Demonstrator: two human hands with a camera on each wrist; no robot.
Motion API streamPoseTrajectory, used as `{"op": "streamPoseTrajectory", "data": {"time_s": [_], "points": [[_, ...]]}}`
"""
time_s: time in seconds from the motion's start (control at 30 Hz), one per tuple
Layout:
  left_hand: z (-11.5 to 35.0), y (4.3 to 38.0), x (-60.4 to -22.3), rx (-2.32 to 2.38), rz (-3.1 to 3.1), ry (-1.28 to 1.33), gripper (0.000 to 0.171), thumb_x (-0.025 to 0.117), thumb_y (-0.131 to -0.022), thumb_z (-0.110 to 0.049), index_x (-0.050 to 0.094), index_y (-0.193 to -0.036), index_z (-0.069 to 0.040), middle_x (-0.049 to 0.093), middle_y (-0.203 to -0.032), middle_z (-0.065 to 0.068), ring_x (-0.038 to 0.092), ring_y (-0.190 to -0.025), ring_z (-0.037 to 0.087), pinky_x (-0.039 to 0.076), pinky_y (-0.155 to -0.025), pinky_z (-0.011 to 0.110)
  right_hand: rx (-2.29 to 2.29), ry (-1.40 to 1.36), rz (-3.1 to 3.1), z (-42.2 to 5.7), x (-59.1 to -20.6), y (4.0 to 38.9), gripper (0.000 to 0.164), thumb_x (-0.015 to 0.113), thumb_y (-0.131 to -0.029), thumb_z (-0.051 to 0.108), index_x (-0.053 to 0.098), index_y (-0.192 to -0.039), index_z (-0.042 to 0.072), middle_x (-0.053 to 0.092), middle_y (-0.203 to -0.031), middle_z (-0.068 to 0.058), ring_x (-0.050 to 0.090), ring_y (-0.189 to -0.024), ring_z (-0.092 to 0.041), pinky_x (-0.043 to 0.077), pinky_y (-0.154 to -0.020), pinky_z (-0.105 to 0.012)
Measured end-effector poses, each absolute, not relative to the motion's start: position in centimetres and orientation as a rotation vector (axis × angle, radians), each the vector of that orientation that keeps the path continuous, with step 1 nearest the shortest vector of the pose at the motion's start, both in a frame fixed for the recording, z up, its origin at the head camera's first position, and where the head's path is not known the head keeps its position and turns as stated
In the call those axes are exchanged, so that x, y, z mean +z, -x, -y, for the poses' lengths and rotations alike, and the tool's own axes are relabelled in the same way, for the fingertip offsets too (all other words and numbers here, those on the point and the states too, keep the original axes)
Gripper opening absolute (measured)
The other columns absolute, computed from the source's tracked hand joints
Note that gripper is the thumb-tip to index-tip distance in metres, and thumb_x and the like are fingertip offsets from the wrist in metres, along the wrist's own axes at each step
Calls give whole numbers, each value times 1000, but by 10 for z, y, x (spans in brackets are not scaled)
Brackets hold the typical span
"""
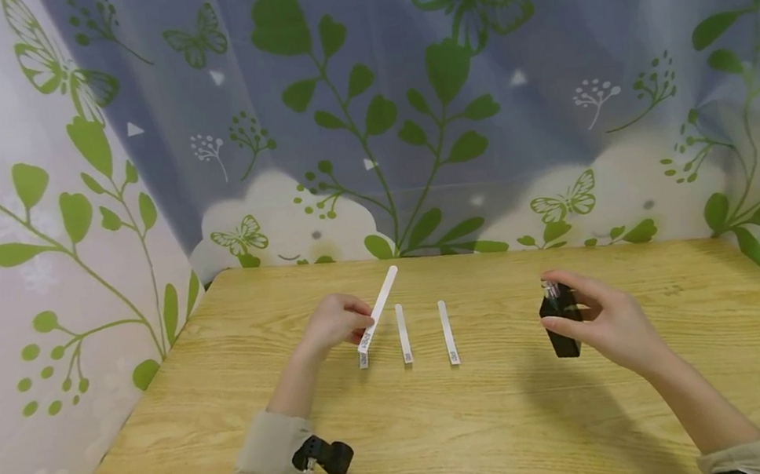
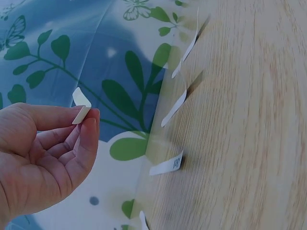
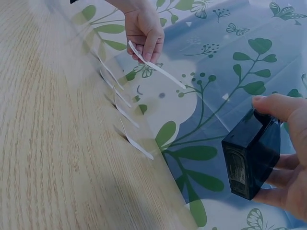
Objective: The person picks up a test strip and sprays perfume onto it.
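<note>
A white paper test strip with small dark print at its lower end is pinched between the thumb and fingers of my left hand. It slants up and to the right, and in the left wrist view the strip shows bent near the fingers. My right hand holds a black, square-sided perfume bottle upright, index finger on its spray top and thumb on the near side. In the right wrist view the bottle looms close, above the table.
Several more white strips lie in a row on the wooden table, among them a middle strip and a right strip; their ends bend upward. A patterned curtain hangs behind the table. A black strap device sits on the left sleeve.
</note>
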State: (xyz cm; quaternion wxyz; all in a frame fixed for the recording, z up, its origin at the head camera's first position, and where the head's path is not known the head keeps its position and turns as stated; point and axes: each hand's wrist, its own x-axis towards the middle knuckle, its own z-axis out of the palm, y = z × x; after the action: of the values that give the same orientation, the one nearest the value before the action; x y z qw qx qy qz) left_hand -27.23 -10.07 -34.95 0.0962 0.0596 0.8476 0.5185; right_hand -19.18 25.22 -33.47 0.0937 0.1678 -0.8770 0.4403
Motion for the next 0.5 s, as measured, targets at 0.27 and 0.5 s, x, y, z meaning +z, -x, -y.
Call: {"op": "streamPoseTrajectory", "data": {"time_s": [0.27,0.5], "points": [[118,275,-351,1555,-2519,-118,15,60,-85,1,62,-98,8,61,-81,12,58,-66,17,54,-69,37,1351,-465,2630,-254,-337,191,61,68,-86,23,42,-140,14,39,-137,-23,58,-100,-43,54,-67,-35],[138,278,-353,1564,-2530,-53,17,59,-86,0,61,-101,8,59,-83,12,57,-69,17,54,-70,35,1358,-495,2625,-253,-340,192,61,68,-86,22,42,-140,14,38,-138,-23,58,-99,-44,54,-66,-35]]}}
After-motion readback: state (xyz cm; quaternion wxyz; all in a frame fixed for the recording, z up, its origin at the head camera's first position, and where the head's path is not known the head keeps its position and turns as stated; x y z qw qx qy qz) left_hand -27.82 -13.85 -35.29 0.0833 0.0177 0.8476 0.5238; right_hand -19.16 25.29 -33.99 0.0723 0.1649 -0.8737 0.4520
